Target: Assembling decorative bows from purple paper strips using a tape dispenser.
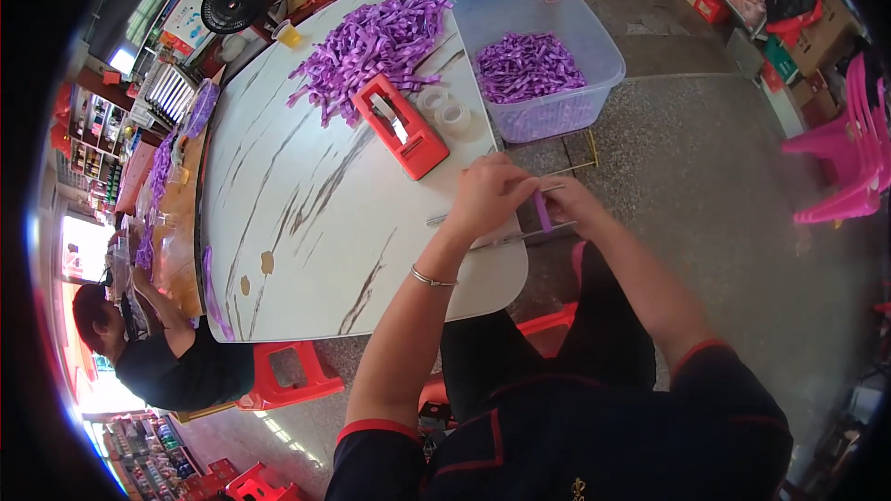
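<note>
My left hand (490, 191), with a bracelet on its wrist, is at the table's right edge, fingers pinched at a purple ribbon (543, 211). Close on its right, my right hand (573, 201) has its fingers closed at the same ribbon. The strip hangs across thin metal rods (509, 240), which jut out past the table edge; my hands hide part of them. Beyond my left hand lies a red tape dispenser (426, 154), with clear tape rolls (453, 115) next to it. A heap of purple ribbon pieces (380, 46) covers the far part of the table.
A clear plastic bin (603, 70) with more purple pieces stands right of the marble-patterned table (288, 288). A cup of yellow drink (289, 35) and a black fan (234, 2) are at the far left. Another person (181, 353) sits at the left. Pink stools (849, 153) stand at right.
</note>
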Motion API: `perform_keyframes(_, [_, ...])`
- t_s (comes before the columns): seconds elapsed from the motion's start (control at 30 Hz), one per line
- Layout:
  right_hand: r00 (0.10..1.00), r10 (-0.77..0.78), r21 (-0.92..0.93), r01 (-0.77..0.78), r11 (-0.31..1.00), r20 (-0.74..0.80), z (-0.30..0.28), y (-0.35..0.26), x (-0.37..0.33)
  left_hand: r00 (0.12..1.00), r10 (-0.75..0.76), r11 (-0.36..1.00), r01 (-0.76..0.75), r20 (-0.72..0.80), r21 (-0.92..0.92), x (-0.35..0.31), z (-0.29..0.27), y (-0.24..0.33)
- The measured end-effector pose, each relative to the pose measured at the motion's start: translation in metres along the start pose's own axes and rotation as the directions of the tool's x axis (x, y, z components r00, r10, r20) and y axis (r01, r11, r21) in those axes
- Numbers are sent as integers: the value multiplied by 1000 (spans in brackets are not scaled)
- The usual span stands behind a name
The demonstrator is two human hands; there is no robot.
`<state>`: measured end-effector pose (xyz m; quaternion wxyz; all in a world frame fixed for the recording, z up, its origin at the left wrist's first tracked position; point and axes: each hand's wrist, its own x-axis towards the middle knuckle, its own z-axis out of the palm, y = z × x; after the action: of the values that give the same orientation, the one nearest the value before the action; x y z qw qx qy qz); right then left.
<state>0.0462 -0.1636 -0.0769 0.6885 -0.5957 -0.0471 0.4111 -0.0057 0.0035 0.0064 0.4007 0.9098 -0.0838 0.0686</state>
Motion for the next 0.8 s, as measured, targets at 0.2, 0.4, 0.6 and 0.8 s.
perform_keyframes(0.2, [988, -96, 212, 121, 970, -125, 24, 33, -56, 996, -22, 989, 9, 86, 145, 0, -2, -1])
perform_keyframes(0.4, [947, -204, 261, 268, 927, -250, 39, 42, -67, 994, -11, 989, -5, 105, 149, 4, -1, 3])
perform_keyframes(0.6, [964, -147, 214, 194, 957, -220, 40, 29, -77, 992, 8, 981, -31, 122, 190, 2, -4, 5])
perform_keyframes(0.8, [981, -67, 164, 98, 982, -183, 36, 19, -81, 995, 3, 998, -10, -98, -64, -32, -6, 24])
